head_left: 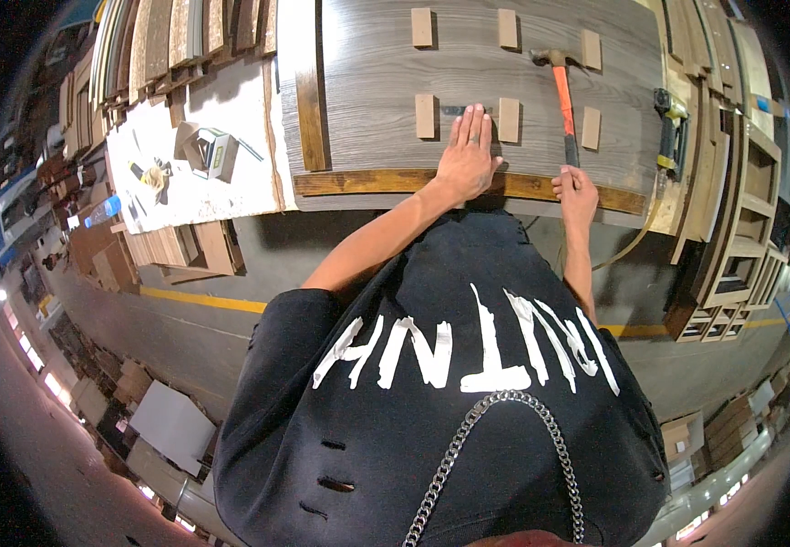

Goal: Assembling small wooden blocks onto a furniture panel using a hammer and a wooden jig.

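My left hand lies flat with its fingers stretched out on the grey wood-grain panel. Its fingertips reach a small dark strip, between two light wooden blocks, the left block and the right block. The palm is beside a dark brown wooden strip along the panel's near edge. My right hand is closed around the lower end of a claw hammer with an orange and black handle. The hammer's head points away from me, beside another block.
A nail gun with a hose rests at the panel's right edge. On the white surface at left are an open box and a tape roll. Boards stack at far left; wooden frames stand at right.
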Motion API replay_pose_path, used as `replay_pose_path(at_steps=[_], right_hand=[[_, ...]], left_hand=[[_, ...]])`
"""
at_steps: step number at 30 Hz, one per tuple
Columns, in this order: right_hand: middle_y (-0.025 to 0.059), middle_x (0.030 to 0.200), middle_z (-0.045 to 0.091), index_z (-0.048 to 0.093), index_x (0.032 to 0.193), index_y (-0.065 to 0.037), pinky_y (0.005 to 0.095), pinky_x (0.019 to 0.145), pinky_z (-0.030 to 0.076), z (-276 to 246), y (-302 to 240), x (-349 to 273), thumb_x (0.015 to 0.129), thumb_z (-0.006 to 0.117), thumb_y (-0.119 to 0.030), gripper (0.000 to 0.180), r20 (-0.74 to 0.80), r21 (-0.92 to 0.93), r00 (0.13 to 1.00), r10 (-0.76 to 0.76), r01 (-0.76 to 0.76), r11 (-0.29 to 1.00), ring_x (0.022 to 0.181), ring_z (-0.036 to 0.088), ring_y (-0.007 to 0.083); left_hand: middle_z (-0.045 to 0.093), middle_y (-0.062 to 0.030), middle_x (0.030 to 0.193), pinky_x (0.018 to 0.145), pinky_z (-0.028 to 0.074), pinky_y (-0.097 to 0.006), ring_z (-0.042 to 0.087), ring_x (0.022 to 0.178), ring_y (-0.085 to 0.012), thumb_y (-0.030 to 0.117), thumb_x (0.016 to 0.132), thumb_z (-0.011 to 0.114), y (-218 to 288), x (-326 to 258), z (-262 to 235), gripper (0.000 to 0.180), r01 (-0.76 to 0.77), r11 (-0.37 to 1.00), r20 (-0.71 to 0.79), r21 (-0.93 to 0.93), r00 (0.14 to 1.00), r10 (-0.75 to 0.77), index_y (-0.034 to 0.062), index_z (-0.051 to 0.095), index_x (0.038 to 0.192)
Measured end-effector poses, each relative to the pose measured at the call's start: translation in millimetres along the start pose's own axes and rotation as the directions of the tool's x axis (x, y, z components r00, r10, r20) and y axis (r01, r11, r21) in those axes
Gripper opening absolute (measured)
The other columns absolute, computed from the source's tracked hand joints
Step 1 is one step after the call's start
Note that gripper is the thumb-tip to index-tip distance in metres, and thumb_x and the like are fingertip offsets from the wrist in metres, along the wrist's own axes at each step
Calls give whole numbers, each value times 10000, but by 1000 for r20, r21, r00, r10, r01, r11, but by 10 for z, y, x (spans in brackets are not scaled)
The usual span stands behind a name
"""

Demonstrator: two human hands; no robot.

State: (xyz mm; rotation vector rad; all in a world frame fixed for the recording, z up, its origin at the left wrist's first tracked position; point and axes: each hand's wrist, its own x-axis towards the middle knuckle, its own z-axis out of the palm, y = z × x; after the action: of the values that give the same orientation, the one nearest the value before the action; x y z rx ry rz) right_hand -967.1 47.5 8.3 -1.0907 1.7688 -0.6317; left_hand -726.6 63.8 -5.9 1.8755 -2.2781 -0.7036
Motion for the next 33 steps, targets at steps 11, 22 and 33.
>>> replay_pose_path(at_steps=[11, 22, 33], right_hand=[[68, 779, 707, 691, 1066, 6, 275, 625, 508, -6, -18, -13, 981, 608, -200, 238, 0, -22, 1000, 0, 0, 1000, 663, 639, 111], [75, 779, 710, 687, 1068, 15, 267, 618, 505, -12, 16, 5, 982, 608, -188, 235, 3, 11, 1000, -18, 18, 1000, 666, 645, 108], [66, 765, 706, 690, 1054, 8, 268, 606, 507, -10, 5, 10, 988, 595, -194, 233, 16, -2, 1000, 9, -9, 1000, 651, 642, 106]], left_hand=[[92, -313, 1591, 1225, 81, -494, 51, 1500, -423, 397, 1019, 450, -1, -16, 15, 774, -6, 1000, -5, 2, 1000, 6, -143, 160, 1492], [115, -311, 1589, 1226, 92, -489, 78, 1499, -419, 410, 1024, 434, 9, 85, -40, 765, 36, 999, -10, 32, 999, -35, -137, 175, 1491], [144, -341, 1568, 1210, 126, -524, 107, 1486, -455, 388, 1003, 481, 22, 103, -15, 772, 22, 1000, -63, -21, 998, -23, -158, 198, 1471]])
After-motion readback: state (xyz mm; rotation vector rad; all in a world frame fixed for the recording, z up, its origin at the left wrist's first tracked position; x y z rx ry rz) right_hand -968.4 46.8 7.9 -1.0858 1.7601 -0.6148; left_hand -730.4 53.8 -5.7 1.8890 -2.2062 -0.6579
